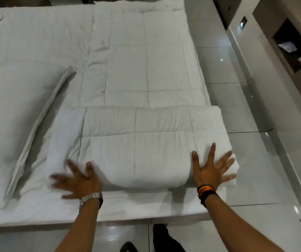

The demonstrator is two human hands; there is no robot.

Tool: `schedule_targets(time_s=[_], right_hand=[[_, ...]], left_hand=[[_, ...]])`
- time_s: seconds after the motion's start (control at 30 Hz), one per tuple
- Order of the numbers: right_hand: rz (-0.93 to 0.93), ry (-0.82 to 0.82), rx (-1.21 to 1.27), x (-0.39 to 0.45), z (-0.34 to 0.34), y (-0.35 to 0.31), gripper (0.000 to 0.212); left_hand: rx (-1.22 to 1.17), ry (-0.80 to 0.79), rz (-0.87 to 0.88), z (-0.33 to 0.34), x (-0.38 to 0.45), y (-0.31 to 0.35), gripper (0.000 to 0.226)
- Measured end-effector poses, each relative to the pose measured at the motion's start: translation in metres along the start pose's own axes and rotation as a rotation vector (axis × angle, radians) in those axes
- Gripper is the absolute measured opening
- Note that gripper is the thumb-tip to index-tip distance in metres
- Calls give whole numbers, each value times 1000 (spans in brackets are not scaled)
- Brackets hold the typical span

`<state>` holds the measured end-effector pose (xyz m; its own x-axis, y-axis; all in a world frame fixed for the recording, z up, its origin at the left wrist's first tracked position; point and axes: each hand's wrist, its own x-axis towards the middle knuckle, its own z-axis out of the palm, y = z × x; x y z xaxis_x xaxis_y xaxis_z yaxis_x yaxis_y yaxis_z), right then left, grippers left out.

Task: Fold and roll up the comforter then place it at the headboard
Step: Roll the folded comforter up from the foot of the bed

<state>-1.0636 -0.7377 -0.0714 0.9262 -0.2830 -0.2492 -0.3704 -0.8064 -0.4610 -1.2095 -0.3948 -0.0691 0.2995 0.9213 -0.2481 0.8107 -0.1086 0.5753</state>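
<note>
Head view: looking down over the foot of a bed (37, 211) with both arms reaching forward at the bottom of the frame.
Comforter (137, 142): white and quilted, its near end turned over into a thick fold or first roll at lower centre; the rest lies flat as a long strip running to the top of the frame.
Pillow (15, 115): lies at the left of the frame, just beside the rolled part.
Risk, uneven roll: the right end of the roll overhangs the bed edge at lower right, above the tiled floor (255, 160); pushing harder on one side would likely skew the roll or let that end slide off.
Risk, loose roll: flat palms have no hold on the fabric, so the layers could spring open if pressure eases.
Left hand (79, 180): blurred, fingers spread wide and straight, at the roll's left end; it grasps nothing, and contact cannot be told for certain.
Right hand (211, 170): fingers splayed, palm down on the roll's right end, pressing rather than grasping.
Wrists: a watch (91, 198) on the left, a striped band (207, 191) on the right.
</note>
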Motion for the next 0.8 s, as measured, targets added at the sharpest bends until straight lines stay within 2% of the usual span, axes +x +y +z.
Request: schedule_targets(time_s=[0.07,0.13,0.2,0.3,0.4,0.5,0.63,0.8], right_hand=[[179,8,146,-28,10,16,100],[290,3,354,-41,21,21,104],[313,40,503,-39,31,13,108],[344,123,598,-17,40,-9,110],[366,186,617,0,47,-19,107],[290,245,658,17,45,-30,97],[235,241,735,34,27,-53,71],[173,233,769,13,-8,-45,59]], left_hand=[[-135,37,-177,-7,3,-20,90],[-236,-11,-198,-9,9,-26,96],[-316,-18,-230,-7,20,-20,107],[-377,0,-373,-1,45,-4,127],[-369,18,-423,6,63,6,131],[-450,45,-337,14,71,18,118],[-497,115,-146,10,70,28,94],[-491,122,33,-29,37,39,75]])
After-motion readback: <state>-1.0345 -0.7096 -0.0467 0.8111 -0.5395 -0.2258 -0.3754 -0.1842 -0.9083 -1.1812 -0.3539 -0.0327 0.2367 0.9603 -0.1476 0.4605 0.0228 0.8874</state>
